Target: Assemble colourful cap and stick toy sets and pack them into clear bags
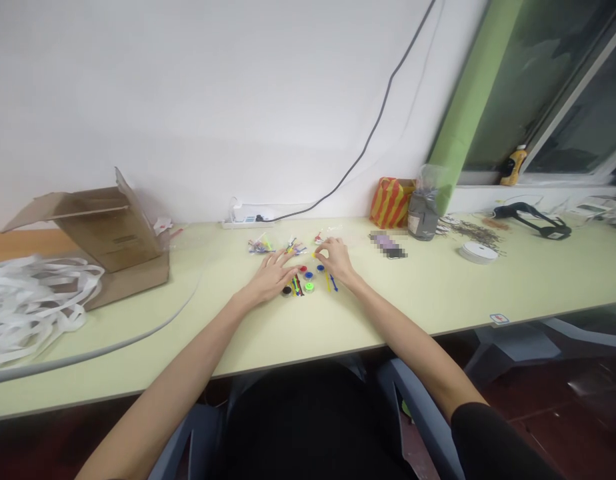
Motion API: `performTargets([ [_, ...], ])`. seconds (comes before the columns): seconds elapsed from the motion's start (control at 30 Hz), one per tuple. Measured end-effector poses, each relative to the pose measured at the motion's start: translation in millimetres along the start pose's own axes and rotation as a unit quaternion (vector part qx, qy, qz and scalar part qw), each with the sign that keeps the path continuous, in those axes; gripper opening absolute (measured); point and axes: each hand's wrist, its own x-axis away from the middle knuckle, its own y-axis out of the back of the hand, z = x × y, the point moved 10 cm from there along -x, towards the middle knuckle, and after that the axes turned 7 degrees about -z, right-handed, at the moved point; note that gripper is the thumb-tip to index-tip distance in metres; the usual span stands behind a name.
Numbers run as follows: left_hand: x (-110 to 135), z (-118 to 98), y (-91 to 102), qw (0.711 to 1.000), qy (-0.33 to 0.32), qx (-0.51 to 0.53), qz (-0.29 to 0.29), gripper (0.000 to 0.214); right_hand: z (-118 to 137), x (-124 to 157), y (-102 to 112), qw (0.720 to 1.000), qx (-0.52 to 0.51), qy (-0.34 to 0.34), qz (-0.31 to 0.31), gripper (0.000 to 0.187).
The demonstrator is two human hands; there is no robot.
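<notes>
My left hand (272, 277) lies low over the table with its fingers stretched out, beside a black disc (287, 291) and a bunch of coloured arrow-shaped sticks (297, 287). My right hand (337, 259) is closed in a pinch, with a small yellow piece (315, 254) at its fingertips. Between the hands sit small round discs: a red one (303, 269), a blue one (309, 275), another blue one (321, 268) and a bright green one (309, 287). Below my right hand lie a yellow arrow (329, 283) and a blue arrow (334, 283).
Bagged coloured pieces (261, 245) lie behind my left hand. At the left are an open cardboard box (115, 233) and white strapping (33, 307). A power strip (245, 221) stands by the wall. To the right are a phone (388, 245) and a white roll (478, 253).
</notes>
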Motion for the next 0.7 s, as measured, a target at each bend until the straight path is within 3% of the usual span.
performTargets([
  [0.17, -1.4, 4.1, 2.1, 1.0, 0.014, -0.017, 0.003, 0.049, -1.2, -0.5, 3.1, 1.0, -0.007, -0.001, -0.01, 0.011],
  [0.47, 1.2, 20.2, 26.7, 0.996, 0.055, -0.01, -0.071, 0.05, -5.1, -0.3, 11.3, 0.999, -0.017, -0.009, -0.025, 0.01],
  [0.7, 2.2, 22.1, 24.4, 0.997, 0.044, 0.0, -0.066, 0.049, -1.3, 0.9, 13.1, 0.999, -0.021, -0.005, -0.028, 0.011],
])
